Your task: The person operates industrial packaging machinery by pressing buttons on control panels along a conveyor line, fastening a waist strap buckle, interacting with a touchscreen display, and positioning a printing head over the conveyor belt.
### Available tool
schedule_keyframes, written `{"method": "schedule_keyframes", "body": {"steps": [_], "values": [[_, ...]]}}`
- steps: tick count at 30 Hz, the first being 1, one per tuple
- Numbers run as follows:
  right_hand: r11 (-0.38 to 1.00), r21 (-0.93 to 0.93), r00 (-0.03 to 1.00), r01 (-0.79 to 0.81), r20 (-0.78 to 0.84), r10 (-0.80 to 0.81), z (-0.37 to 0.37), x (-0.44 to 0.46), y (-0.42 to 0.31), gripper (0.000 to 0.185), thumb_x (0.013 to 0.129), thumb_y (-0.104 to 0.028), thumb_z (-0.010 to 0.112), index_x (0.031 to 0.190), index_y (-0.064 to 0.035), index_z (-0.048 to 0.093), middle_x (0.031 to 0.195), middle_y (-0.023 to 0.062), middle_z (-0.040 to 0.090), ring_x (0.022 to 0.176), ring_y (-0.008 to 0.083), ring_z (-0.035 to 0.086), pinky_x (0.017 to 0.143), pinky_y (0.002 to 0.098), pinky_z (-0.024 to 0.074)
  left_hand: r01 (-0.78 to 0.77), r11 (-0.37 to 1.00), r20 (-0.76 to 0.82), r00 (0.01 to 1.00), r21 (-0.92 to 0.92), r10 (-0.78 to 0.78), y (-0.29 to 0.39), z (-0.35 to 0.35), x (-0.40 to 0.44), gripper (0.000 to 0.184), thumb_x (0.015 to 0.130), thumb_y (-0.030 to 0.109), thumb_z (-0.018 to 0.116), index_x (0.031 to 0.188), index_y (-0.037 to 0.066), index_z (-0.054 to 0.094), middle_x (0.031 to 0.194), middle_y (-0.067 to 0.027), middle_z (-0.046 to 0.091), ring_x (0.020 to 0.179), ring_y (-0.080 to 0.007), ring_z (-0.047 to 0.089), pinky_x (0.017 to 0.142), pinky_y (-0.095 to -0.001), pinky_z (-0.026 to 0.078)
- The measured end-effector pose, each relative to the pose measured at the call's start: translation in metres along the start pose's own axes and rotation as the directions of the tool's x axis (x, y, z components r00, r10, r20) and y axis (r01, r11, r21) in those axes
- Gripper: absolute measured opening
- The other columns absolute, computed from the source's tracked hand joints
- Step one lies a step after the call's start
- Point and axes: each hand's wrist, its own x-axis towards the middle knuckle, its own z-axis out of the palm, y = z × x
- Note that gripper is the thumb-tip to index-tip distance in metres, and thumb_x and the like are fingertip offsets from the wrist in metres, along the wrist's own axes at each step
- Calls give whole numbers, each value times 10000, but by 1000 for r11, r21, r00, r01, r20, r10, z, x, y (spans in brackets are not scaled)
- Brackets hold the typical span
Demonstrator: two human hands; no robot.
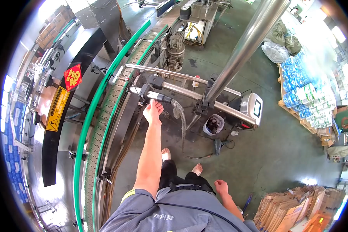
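Note:
My left hand reaches forward with its fingers curled together, just below a silver cylindrical head with a black end. I cannot make out what, if anything, is between the fingertips. A hose wrapped in clear plastic hangs down from the cylinder's black end. The cylinder is clamped to a metal bar beside a curved conveyor with green guide rails. Low at my side hangs my right hand, fingers loosely closed, with nothing visible in it.
A thick steel post rises on the right, near a control box with a screen. Below stand a lined waste bin and a dark handheld device. Flattened cardboard and a pallet of wrapped packs lie further right.

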Motion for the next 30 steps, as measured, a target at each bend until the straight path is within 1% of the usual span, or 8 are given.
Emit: {"method": "schedule_keyframes", "body": {"steps": [2,4,10,12,15,22,26,30], "values": [[1000,-1,1000,-2,-1,2,0,0,-1,385,860,-353,687,1129,-89,761,1065,130,769,1008,283,736,918,387,561,-7,999,6,1000,37,7,-6,0,6,164,946,141,743,982,10,651,872,-63,689,714,-155,690,635,-282,584],[1000,5,1000,2,5,-2,1,2,2,383,863,-354,681,1134,-94,760,1069,131,768,1015,285,733,920,391,560,-212,966,-67,972,148,223,-7,6,3,218,993,225,687,939,16,663,811,-72,692,668,-161,686,608,-290,580],[1000,0,1000,-11,5,11,4,3,4,386,860,-354,676,1137,-99,760,1062,133,769,1017,293,732,919,397,561,-26,994,-30,999,108,30,-8,-1,10,180,968,176,707,977,10,638,848,-64,681,643,-149,665,589,-290,567],[1000,-1,1000,-7,8,7,4,3,4,385,858,-353,676,1135,-99,761,1060,134,769,1015,295,732,919,398,560,-260,945,-66,958,198,278,-12,2,11,255,995,242,675,921,0,643,820,-76,684,641,-165,678,590,-292,584],[1000,-2,1000,-4,1,4,4,4,3,365,861,-346,676,1118,-103,767,1049,130,771,998,283,736,906,389,561,-31,997,-18,999,74,33,3,1,3,224,990,210,683,955,-5,633,847,-81,683,687,-169,689,614,-286,600],[1000,20,1000,19,-18,-19,5,4,5,367,868,-346,672,1107,-84,765,1041,133,773,987,276,739,897,383,563,-108,988,-29,993,113,112,0,3,2,259,993,258,687,964,10,621,873,-86,673,711,-179,696,646,-312,636],[1000,21,1000,17,-13,-17,6,3,8,376,871,-348,671,1113,-75,761,1044,137,772,991,276,739,900,382,562,66,997,89,994,41,-70,6,-3,7,231,1010,240,656,975,14,620,875,-85,672,724,-190,702,663,-331,643],[1000,26,1000,-9,-8,9,8,1,10,374,869,-348,674,1126,-91,762,1060,137,769,1005,284,735,914,389,559,-22,993,43,999,112,17,2,-3,10,258,1026,267,624,965,16,626,882,-97,683,744,-211,715,671,-343,645]]}}
